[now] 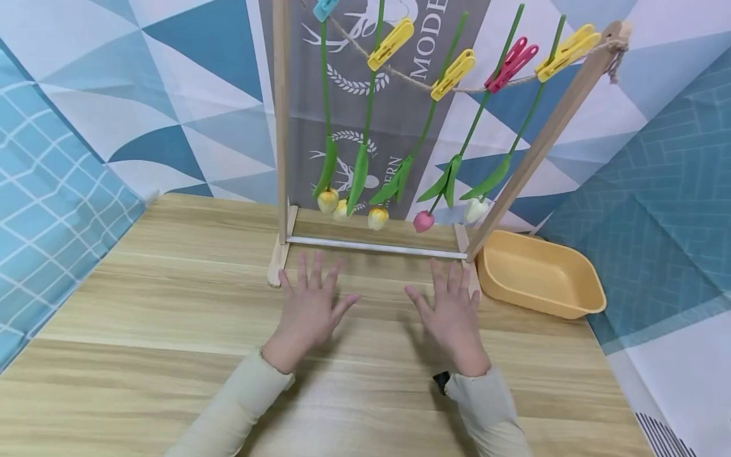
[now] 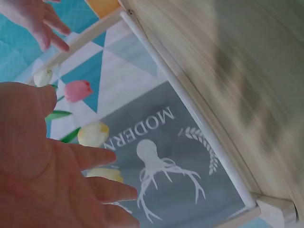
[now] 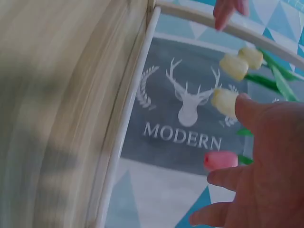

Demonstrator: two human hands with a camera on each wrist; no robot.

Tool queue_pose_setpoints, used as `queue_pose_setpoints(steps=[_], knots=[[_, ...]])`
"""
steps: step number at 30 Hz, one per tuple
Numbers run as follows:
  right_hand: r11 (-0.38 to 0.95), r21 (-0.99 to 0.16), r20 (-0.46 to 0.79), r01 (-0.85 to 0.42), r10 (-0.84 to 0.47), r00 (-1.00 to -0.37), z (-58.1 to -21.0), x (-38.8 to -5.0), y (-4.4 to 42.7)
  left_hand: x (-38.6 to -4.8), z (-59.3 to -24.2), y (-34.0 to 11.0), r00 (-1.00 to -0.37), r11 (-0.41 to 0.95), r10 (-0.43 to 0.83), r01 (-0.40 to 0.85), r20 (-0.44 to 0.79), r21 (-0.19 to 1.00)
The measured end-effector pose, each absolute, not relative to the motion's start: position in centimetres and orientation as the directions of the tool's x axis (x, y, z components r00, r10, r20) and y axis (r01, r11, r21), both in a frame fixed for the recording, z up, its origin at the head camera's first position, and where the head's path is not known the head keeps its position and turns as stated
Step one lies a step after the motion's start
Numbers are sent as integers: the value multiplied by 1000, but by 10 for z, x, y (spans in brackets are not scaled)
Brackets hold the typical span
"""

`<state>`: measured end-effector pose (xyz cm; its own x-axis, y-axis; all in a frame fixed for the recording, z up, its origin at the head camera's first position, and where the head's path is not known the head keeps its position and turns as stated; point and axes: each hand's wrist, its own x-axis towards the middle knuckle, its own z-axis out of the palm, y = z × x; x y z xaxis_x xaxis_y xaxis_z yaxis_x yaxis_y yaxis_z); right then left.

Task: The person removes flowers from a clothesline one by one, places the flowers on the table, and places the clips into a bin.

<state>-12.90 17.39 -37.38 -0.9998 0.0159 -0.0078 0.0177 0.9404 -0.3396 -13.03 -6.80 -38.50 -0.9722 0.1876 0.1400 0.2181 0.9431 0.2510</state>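
Observation:
Both hands are spread over the table and hold nothing. The left hand (image 1: pixel 308 311) has its fingers stretched toward the left foot of a wooden rack (image 1: pixel 281 139); the right hand (image 1: pixel 454 317) reaches in the same way near the right foot. On the rack's twine (image 1: pixel 408 75), several artificial tulips hang head down from clothespins. Their heads are yellow (image 1: pixel 378 218), pink (image 1: pixel 424 221) and white (image 1: pixel 475 210). Yellow clothespins (image 1: pixel 453 74), a red clothespin (image 1: pixel 511 65) and a blue clothespin (image 1: pixel 325 8) grip the stems. In the left wrist view the pink tulip (image 2: pixel 78 90) shows beyond the palm.
An orange plastic basin (image 1: pixel 542 273) stands on the wooden table (image 1: pixel 171 304) beside the rack's right foot. A white bar (image 1: pixel 377 246) joins the rack's feet low down. Patterned cloth (image 1: pixel 171 95) hangs behind. A small black object (image 1: pixel 441 382) shows by the right cuff.

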Motion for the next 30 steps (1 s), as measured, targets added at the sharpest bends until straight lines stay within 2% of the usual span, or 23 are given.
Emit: queue_pose_setpoints(steps=[3, 7, 12, 15, 19, 25, 30], knots=[[931, -364, 38, 7, 22, -999, -368, -135, 187, -135, -382, -77, -975, 941, 167, 201, 144, 272], [913, -406, 174, -23, 53, -983, -361, -146, 207, -144, -378, -93, -984, 927, 132, 165, 121, 338], [866, -499, 290, 15, 184, -939, -357, -158, 229, -159, -373, -118, -989, 904, 58, 110, 135, 412], [824, -563, 290, 62, 266, -919, -355, -165, 239, -168, -374, -134, -979, 888, 4, 97, 203, 450], [755, -651, 270, 77, 325, -906, -350, -180, 249, -186, -376, -151, -959, 813, -64, 110, 275, 571], [631, -765, 142, 131, 363, -921, -338, -204, 262, -212, -376, -165, -970, 649, -110, 94, 215, 755], [570, -812, 113, 123, 361, -926, -332, -220, 266, -229, -374, -165, -978, 601, -76, 110, 194, 791]])
